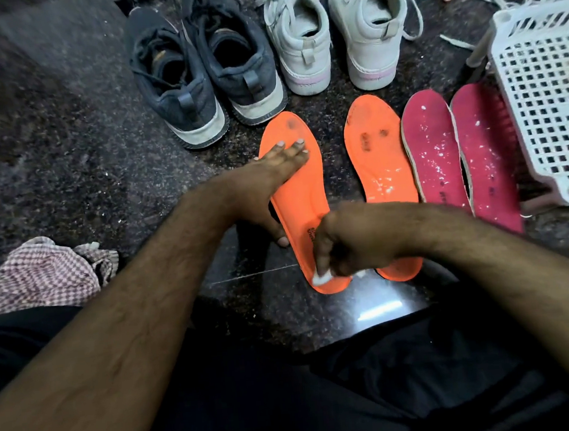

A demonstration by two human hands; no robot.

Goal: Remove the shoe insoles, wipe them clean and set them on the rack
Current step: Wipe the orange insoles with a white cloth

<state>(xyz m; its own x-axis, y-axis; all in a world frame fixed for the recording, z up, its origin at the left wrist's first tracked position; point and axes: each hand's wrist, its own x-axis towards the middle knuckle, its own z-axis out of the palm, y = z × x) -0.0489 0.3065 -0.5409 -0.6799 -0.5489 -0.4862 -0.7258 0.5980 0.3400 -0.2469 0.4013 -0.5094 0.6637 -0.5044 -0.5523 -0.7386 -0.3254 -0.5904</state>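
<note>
The left hand [266, 179] lies flat, fingers straight, pressing the left orange insole [304, 200] against the dark stone floor [62, 131]. The right hand [350, 240], fingers curled, pinches a small white wipe [320, 277] onto that insole's heel end. Both forearms reach forward. Beside it lie the second orange insole [378, 166] and two pink insoles [460, 158]; the white rack [548, 96] stands just right.

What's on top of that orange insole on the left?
A flat left hand presses the left orange foam insole; the right hand rubs a small white wad at its heel. Beneath them is hidden.
</note>
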